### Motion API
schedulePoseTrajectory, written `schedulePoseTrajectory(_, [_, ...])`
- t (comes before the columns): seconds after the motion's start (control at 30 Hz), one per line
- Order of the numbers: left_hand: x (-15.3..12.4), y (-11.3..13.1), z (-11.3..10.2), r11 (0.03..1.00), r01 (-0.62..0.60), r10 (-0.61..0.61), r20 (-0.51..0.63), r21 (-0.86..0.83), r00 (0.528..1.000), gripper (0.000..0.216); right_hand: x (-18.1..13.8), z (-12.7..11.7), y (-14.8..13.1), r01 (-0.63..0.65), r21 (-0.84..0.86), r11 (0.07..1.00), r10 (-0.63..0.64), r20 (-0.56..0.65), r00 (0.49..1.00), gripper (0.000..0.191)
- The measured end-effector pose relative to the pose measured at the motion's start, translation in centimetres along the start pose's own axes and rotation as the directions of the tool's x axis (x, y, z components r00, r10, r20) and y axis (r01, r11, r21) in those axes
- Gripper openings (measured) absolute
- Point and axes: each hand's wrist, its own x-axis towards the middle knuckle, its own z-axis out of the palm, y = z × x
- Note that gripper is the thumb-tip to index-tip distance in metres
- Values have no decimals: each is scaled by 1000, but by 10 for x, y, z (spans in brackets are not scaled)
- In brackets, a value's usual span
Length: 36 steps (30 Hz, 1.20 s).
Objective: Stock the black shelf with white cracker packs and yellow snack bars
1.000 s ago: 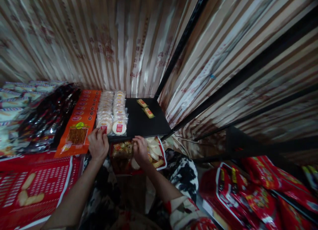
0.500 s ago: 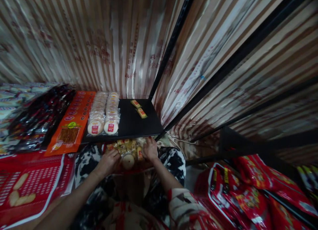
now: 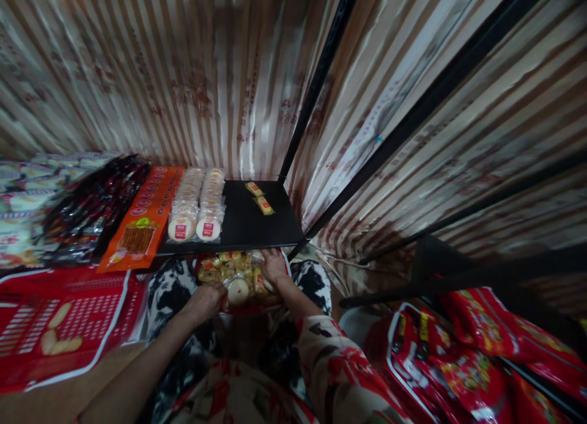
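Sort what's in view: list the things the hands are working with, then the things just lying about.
In hand:
left hand and right hand, both on the red basket of mixed snacks; whether they grip anything is unclear.

Lying about:
round cake packs
two small yellow packets
orange packets
black shelf
red bags

A black shelf [image 3: 247, 225] sits against the striped wall covering [image 3: 183, 76]. At its left part lie two rows of round wrapped cakes [image 3: 198, 201]; toward its back right corner lie two small yellow packets [image 3: 260, 197]. Just left of the shelf is an orange snack pack [image 3: 143, 222], then dark red packets [image 3: 89, 207]. Well right of the shelf and lower lie red bags [image 3: 458, 363].
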Motion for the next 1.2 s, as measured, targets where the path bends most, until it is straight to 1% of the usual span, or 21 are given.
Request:
schedulePoseTrajectory(0.17, [7, -1, 2, 999, 10, -10, 12, 51, 1000, 23, -20, -1, -7, 45, 7, 999, -44, -84, 996, 35])
schedulePoseTrajectory(0.27, [7, -2, 5, 999, 17, -17, -3, 36, 1000, 23, -28, -2, -11, 70, -10, 998, -70, -74, 995, 36])
schedulePoseTrajectory(0.37, [5, -4, 8, 1000, 9, -9, -47, 2, 999, 22, -27, -5, -17, 56, -30, 998, -58, -65, 996, 45])
schedulePoseTrajectory(0.43, [4, -6, 9, 1000, 3, -5, -82, -24, 997, 23, -25, -8, -22, 44, -50, 998, -47, -50, 998, 48])
schedulePoseTrajectory(0.5, [4, -8, 11, 999, 13, -18, -104, -48, 994, 23, -24, -9, -28, 27, -69, 997, -30, -38, 999, 47])
schedulePoseTrajectory(0.6, [4, -9, 11, 997, 37, -44, -109, -67, 993, 20, -24, -7, -34, 24, -86, 996, -29, -66, 997, 42])
schedulePoseTrajectory(0.7, [5, -9, 11, 996, 46, -54, -109, -71, 993, 18, -26, -4, -34, 91, -108, 990, -102, -99, 990, 34])
schedulePoseTrajectory(0.83, [7, -8, 11, 996, 37, -48, -134, -80, 990, 19, -30, -4, -32, 193, -113, 975, -207, -124, 970, 32])
schedulePoseTrajectory(0.93, [9, -10, 14, 997, -7, -11, -216, -80, 976, 23, -35, -8, -33, 259, -49, 965, -264, -169, 950, 32])
schedulePoseTrajectory(1.03, [12, -14, 18, 990, -54, 7, -349, -127, 937, 29, -43, -13, -36, 306, 66, 950, -282, -247, 927, 32])
schedulePoseTrajectory(1.07, [14, -15, 18, 985, -57, -11, -384, -165, 923, 31, -46, -15, -38, 307, 118, 944, -266, -272, 925, 32])
schedulePoseTrajectory(1.13, [16, -15, 17, 963, -31, -90, -427, -268, 900, 37, -51, -19, -42, 275, 248, 929, -197, -297, 934, 31])
schedulePoseTrajectory(1.2, [18, -14, 13, 921, 9, -190, -432, -388, 882, 45, -54, -23, -46, 210, 382, 900, -109, -268, 957, 31])
